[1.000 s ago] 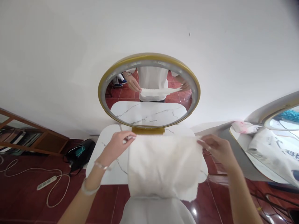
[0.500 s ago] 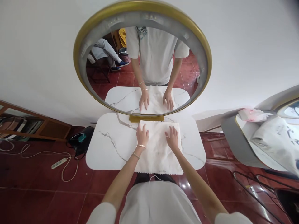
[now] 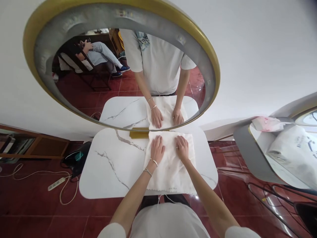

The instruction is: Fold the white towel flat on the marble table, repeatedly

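Observation:
A white towel with a scalloped edge lies spread over the white marble-patterned table, its near edge at the table's front. My left hand rests flat on the towel's far left part, fingers stretched forward. On the far right part lies my right hand, palm down, its fingers out and slightly bent. Neither hand grips the cloth. Two bracelets circle my left wrist.
A large gold-rimmed round mirror rises behind the towel on a gold base. It reflects a seated person. A second table at right bears a white bag. A power strip lies on the red floor.
My left hand has moved inward from the towel's left edge, and its fingers have straightened. My right hand lies slightly further in from the right edge. The view has shifted.

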The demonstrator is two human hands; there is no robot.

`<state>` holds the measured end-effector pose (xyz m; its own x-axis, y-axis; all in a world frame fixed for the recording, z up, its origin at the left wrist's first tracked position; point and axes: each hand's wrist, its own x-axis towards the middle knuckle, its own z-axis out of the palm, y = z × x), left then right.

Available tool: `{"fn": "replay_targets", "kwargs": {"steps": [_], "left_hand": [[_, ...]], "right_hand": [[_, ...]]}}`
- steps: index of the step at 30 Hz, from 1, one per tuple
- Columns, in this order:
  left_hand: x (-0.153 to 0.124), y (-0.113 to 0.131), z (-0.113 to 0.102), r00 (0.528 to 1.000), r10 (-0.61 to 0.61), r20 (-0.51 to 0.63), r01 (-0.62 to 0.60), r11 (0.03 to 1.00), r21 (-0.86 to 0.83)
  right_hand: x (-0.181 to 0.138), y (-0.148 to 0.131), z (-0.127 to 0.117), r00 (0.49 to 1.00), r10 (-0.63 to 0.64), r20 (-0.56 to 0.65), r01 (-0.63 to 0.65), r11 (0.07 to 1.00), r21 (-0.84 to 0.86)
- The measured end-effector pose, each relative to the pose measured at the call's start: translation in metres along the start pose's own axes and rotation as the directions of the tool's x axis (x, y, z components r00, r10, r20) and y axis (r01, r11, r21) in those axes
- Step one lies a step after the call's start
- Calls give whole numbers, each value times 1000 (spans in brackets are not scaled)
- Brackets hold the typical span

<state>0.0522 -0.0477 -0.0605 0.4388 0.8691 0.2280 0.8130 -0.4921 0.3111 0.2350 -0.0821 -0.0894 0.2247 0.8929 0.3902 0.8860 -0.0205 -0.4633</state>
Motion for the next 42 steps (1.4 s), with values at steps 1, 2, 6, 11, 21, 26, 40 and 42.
{"fn": "replay_targets", "kwargs": {"steps": [1, 2, 6, 11, 21, 26, 40, 42], "left_hand": [[3, -1, 2, 998, 54, 40, -55, 998, 29], [7, -1, 4, 994, 82, 66, -86, 995, 56], [29, 4, 5, 986, 85, 141, -101, 989, 111], [55, 29, 11, 981, -41, 188, 15, 990, 137], [101, 65, 32, 965, -142, 220, 118, 986, 120], [130, 77, 47, 959, 32, 281, -40, 999, 23], [-1, 90, 26, 967, 150, 208, -146, 989, -36], [-29, 91, 18, 966, 129, 224, -127, 992, -24]], "right_hand": [[4, 5, -1, 998, -49, 30, 49, 999, 7], [7, 11, -3, 995, -85, 54, 85, 996, 12], [23, 34, -15, 972, -176, 157, 180, 984, -8], [49, 48, -21, 895, -266, 357, 324, 939, -113], [90, 76, -19, 915, -140, 379, 226, 955, -192], [90, 100, -34, 943, -25, 332, 119, 956, -267], [-66, 65, -95, 967, 9, 253, 61, 961, -270], [-108, 50, -109, 955, 15, 297, 69, 960, -272]]}}
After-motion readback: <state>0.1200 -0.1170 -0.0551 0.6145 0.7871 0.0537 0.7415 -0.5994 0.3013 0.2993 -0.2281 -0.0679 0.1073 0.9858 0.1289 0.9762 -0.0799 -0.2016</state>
